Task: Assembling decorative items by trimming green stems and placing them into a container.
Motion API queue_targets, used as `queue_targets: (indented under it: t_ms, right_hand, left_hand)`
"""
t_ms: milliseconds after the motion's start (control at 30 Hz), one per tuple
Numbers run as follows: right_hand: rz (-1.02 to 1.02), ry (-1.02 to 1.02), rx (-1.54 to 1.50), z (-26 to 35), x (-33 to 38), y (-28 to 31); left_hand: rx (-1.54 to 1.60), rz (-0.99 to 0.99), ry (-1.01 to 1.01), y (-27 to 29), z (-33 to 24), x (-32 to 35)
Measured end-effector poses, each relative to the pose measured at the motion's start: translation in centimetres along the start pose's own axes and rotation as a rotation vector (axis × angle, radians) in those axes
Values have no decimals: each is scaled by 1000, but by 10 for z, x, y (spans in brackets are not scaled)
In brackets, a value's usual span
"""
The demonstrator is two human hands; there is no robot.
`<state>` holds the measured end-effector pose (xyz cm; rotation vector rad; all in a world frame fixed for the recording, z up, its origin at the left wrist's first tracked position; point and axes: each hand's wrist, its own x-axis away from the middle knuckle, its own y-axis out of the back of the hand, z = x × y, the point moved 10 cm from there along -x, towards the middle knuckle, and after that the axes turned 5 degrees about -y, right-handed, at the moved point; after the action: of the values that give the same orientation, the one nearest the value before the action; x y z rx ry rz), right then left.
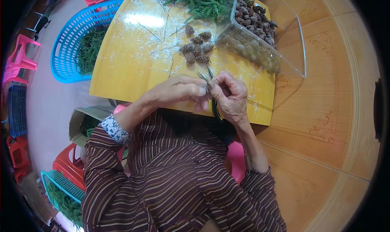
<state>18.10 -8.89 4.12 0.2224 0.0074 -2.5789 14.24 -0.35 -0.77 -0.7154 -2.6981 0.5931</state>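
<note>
My right hand (232, 95) is closed around a pair of pliers (209, 74) with slim metal jaws and a black-and-yellow handle. The jaws point away from me, over the near part of the yellow table. Close against it, my left hand (183, 89) has its fingers pinched together; whatever lies between them is too small and hidden to name. Just beyond the jaws sits a loose group of brown pine cones (197, 49). Thin dark stems (165, 28) and white flakes are scattered over the yellow tabletop (122, 69).
A clear plastic box (256, 55) full of pine cones stands at the right, by a pile of green sprigs (195, 2). A blue basket (61, 61) of greenery is on the left. Below are a cardboard box (77, 126), red stool (67, 165) and green basket (65, 185).
</note>
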Motion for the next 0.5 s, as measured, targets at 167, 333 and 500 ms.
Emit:
queue_targets:
  t_ms: [167, 333, 500]
  right_hand:
    - [-2, -54, 208, 0, 2, 5]
    - [-7, -215, 184, -18, 3, 7]
    - [-68, -253, 106, -27, -1, 8]
  left_hand:
    - [-477, 1, -143, -3, -17, 2]
    - [-1038, -125, -382, -14, -42, 8]
    - [-1501, -284, -630, -29, -59, 19]
